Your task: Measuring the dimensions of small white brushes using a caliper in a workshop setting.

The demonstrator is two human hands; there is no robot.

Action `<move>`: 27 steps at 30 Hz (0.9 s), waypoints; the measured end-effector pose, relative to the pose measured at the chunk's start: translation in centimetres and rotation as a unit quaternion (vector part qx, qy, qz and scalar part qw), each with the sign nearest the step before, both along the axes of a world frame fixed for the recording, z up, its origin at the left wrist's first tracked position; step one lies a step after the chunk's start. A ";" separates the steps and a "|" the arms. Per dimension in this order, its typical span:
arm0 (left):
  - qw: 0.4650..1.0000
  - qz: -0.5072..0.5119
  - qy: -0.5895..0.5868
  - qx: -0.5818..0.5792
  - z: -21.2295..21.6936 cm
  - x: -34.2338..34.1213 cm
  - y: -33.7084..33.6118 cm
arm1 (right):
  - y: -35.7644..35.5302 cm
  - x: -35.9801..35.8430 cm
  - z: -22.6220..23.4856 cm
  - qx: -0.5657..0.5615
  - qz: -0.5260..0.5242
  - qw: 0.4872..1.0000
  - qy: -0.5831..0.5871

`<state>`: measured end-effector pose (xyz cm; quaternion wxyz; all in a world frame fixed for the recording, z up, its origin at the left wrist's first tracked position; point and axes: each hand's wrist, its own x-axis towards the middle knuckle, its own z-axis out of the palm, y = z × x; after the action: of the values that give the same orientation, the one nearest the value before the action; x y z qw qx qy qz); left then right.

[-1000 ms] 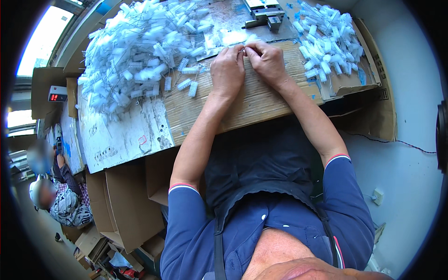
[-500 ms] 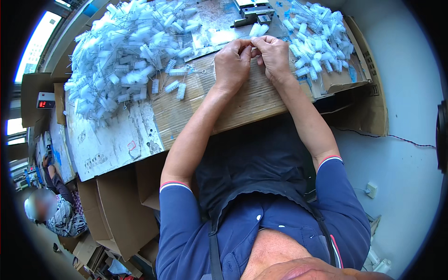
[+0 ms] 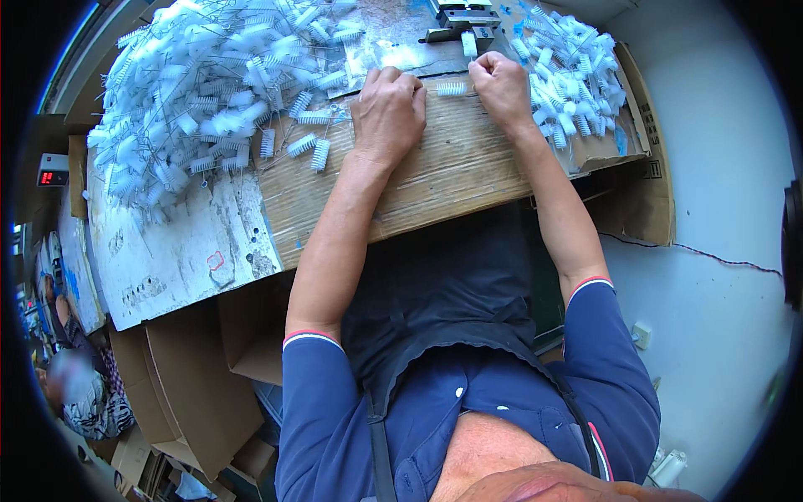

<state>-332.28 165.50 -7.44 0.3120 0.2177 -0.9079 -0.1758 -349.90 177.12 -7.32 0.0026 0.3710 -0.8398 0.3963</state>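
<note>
My left hand point(image 3: 388, 115) is closed, knuckles up, over the cardboard-covered part of the bench. A small white bristle brush point(image 3: 452, 89) lies sideways just beyond its fingertips, apparently held by its thin stem, which is too fine to see clearly. To the right, my right hand point(image 3: 502, 90) is closed in a pinch. Above its fingers stands another small brush point(image 3: 469, 44), its bristle head up against the front block of a metal fixture point(image 3: 465, 18). The pinched end of that brush is hidden by my fingers.
A big heap of white brushes with wire stems point(image 3: 201, 92) covers the left of the bench. A smaller brush pile point(image 3: 577, 79) lies at the right on cardboard point(image 3: 623, 138). Open cartons point(image 3: 201, 376) stand below left. Another person point(image 3: 84, 385) sits farther left.
My hands were together with two brush heads side by side above them. They have moved apart: the left went left with one brush, the right stays near the fixture with the other.
</note>
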 end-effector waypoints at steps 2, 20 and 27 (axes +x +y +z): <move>0.999 0.005 0.018 0.032 -0.2 0.0 -0.1 | -0.7 -0.5 -0.2 0.034 -0.028 0.998 0.055; 0.993 0.025 0.111 0.005 -0.2 -0.8 0.1 | -2.6 -0.3 -1.6 -0.022 -0.088 0.991 0.095; 0.993 0.033 0.115 0.012 -0.3 -1.4 -0.3 | -2.4 -0.5 -1.9 -0.105 -0.101 0.987 0.064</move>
<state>-333.73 165.15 -7.74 0.4170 0.2293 -0.8564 -0.2000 -350.38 174.76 -9.19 0.1352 0.3062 -0.8247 0.4560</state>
